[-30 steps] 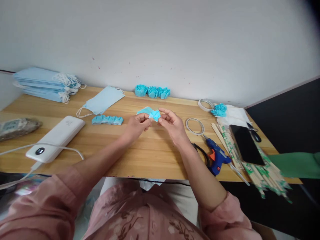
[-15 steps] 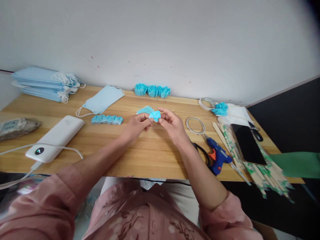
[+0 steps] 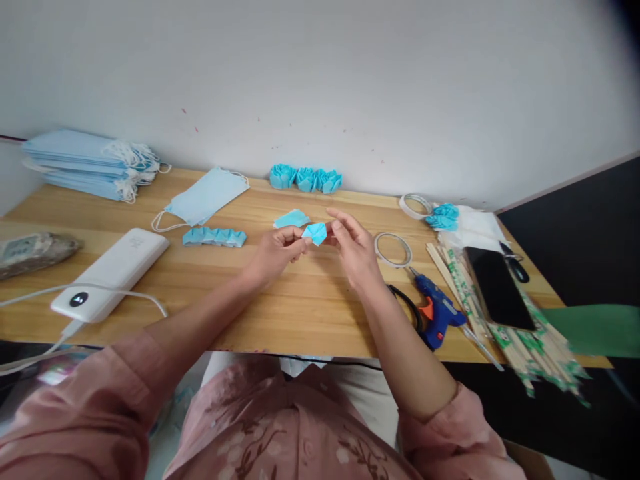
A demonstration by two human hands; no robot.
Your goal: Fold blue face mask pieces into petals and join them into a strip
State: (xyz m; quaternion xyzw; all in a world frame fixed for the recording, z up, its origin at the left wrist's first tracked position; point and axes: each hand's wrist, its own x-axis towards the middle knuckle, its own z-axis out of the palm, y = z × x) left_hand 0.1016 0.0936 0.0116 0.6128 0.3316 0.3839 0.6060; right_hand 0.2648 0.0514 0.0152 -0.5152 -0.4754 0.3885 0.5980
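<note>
Above the middle of the wooden table (image 3: 300, 313), my left hand (image 3: 274, 252) and my right hand (image 3: 354, 244) pinch a small folded light-blue piece (image 3: 315, 233) between their fingertips. The left thumb and forefinger close on its left edge, the right thumb and fingers on its right edge. Just behind it on the table lies another flat blue piece (image 3: 291, 219). A folded zigzag blue strip (image 3: 214, 237) lies to the left of my hands.
A stack of face masks (image 3: 85, 165) and a single mask (image 3: 205, 197) lie at the back left, three blue rosettes (image 3: 305, 179) by the wall. A white power bank (image 3: 111, 273) with cable sits left. Tape rolls (image 3: 393, 249), a blue glue gun (image 3: 436, 308), wrapped sticks (image 3: 505, 327) and a phone (image 3: 496, 287) crowd the right.
My right hand's fingers have shifted and the small blue piece has turned slightly, now showing a flatter face. The view has drifted a little.
</note>
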